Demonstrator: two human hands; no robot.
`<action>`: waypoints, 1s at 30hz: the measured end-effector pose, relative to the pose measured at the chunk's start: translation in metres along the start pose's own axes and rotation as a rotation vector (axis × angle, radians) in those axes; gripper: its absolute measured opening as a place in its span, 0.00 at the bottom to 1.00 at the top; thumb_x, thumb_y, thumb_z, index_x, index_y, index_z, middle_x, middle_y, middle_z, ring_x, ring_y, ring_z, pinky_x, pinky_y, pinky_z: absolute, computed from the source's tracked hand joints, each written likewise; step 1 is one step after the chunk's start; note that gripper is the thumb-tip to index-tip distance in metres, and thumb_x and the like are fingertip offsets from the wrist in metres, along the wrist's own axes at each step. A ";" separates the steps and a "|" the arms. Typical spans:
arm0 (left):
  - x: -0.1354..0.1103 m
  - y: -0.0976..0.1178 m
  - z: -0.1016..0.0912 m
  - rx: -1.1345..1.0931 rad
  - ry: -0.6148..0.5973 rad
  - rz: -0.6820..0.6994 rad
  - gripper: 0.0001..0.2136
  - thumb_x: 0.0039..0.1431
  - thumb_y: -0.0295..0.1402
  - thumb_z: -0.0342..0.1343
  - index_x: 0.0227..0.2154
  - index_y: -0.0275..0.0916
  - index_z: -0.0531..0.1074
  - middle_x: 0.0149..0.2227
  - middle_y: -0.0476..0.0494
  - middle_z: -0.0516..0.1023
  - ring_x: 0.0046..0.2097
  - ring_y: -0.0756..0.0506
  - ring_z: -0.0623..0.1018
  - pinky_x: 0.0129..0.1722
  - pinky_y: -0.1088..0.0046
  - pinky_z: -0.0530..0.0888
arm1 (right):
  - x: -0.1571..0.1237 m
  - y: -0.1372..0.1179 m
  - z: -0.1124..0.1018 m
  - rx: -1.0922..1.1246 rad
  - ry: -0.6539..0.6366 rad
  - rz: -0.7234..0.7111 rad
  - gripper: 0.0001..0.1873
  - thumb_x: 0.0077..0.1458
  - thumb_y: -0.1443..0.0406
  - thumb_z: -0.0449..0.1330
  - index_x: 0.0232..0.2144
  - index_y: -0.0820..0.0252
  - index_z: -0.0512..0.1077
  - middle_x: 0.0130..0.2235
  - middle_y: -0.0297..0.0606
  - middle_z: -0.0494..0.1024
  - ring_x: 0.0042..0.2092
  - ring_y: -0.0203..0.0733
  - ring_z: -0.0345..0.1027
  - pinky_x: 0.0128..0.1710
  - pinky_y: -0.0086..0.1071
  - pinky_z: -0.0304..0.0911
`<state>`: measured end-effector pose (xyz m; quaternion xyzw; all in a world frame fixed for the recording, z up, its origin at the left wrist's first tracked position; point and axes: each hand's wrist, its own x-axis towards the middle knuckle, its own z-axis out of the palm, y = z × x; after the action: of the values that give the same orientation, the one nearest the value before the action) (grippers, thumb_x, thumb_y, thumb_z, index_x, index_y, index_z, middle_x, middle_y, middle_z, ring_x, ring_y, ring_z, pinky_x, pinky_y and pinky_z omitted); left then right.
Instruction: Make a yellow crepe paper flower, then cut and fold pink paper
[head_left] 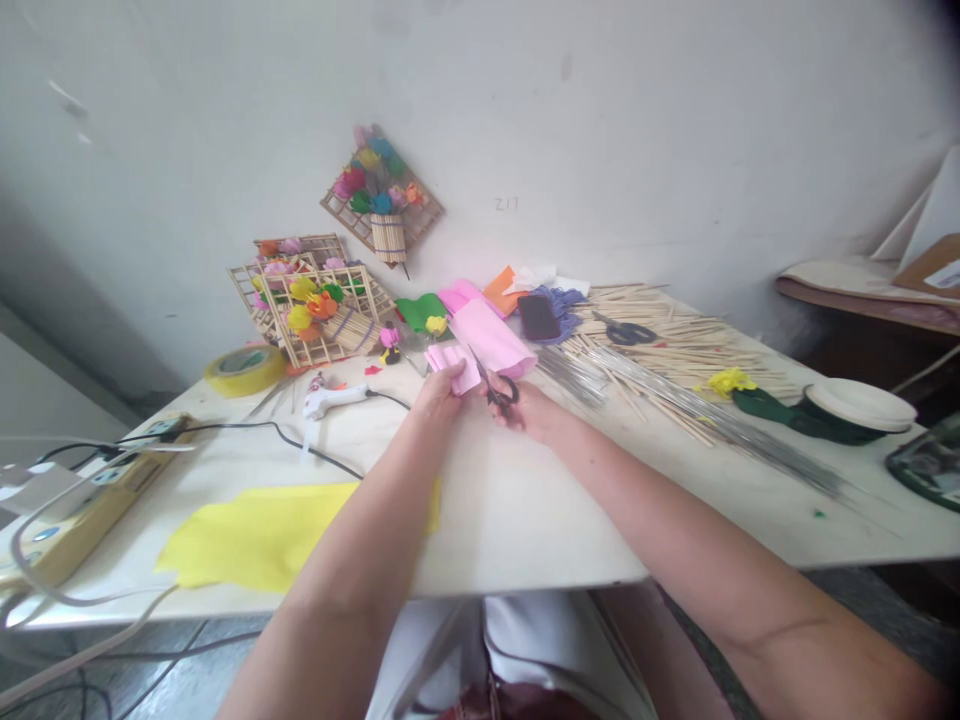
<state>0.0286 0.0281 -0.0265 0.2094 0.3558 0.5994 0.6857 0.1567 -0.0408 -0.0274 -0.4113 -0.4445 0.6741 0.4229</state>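
Observation:
My left hand [444, 388] is closed on a folded piece of pink crepe paper [459, 364], held just above the table. In my right hand [523, 408] is a pair of scissors [501, 390] with dark handles, its blades pointing up and left beside the folded paper's right edge. Whether the blades touch the paper, I cannot tell. Right behind both hands lies a larger roll of light pink crepe paper [491, 335]. A yellow sheet [255, 535] lies partly under my left forearm.
A white glue gun [328, 398] and its black cord lie left of my hands, near a power strip [97, 485]. Flower-decorated stick frames [315, 310] lean at back left by yellow tape [246, 370]. Rightward lie wooden sticks [675, 330], wires [720, 430], a phone [538, 317] and other scissors [628, 331].

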 end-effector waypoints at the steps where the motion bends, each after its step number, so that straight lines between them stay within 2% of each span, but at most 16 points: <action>1: 0.000 0.000 0.000 0.000 0.000 -0.005 0.08 0.49 0.17 0.52 0.31 0.33 0.68 0.26 0.44 0.74 0.26 0.49 0.75 0.29 0.73 0.75 | 0.001 0.001 0.000 0.004 0.000 -0.004 0.20 0.48 0.49 0.54 0.30 0.61 0.65 0.16 0.27 0.66 0.14 0.27 0.58 0.08 0.20 0.40; 13: -0.002 0.001 -0.001 -0.037 -0.016 -0.028 0.09 0.49 0.17 0.52 0.33 0.33 0.68 0.27 0.43 0.74 0.30 0.47 0.76 0.33 0.71 0.75 | 0.003 0.005 0.001 -0.029 0.039 -0.071 0.23 0.46 0.48 0.56 0.30 0.62 0.66 0.16 0.26 0.65 0.13 0.25 0.55 0.07 0.19 0.38; 20: -0.003 0.001 -0.001 -0.018 0.030 -0.044 0.08 0.49 0.18 0.51 0.32 0.33 0.67 0.24 0.45 0.72 0.28 0.49 0.75 0.31 0.73 0.75 | 0.002 0.006 0.007 -0.053 0.101 -0.093 0.19 0.46 0.51 0.57 0.28 0.62 0.65 0.15 0.25 0.63 0.12 0.24 0.53 0.07 0.19 0.36; 27: -0.011 0.005 0.005 -0.012 0.113 -0.060 0.09 0.48 0.16 0.50 0.30 0.33 0.67 0.23 0.46 0.72 0.25 0.50 0.74 0.28 0.74 0.74 | 0.002 0.007 0.010 -0.096 0.125 -0.084 0.19 0.46 0.51 0.58 0.28 0.62 0.65 0.16 0.25 0.63 0.12 0.24 0.53 0.08 0.19 0.39; 30: -0.012 0.007 0.006 -0.037 0.114 -0.049 0.07 0.48 0.18 0.51 0.29 0.34 0.67 0.24 0.47 0.72 0.25 0.50 0.74 0.28 0.74 0.74 | 0.003 0.008 0.010 -0.110 0.131 -0.074 0.19 0.45 0.51 0.58 0.28 0.62 0.65 0.15 0.25 0.63 0.12 0.24 0.53 0.08 0.19 0.40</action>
<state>0.0281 0.0190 -0.0148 0.1537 0.3882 0.5999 0.6825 0.1448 -0.0424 -0.0325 -0.4604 -0.4673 0.6040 0.4525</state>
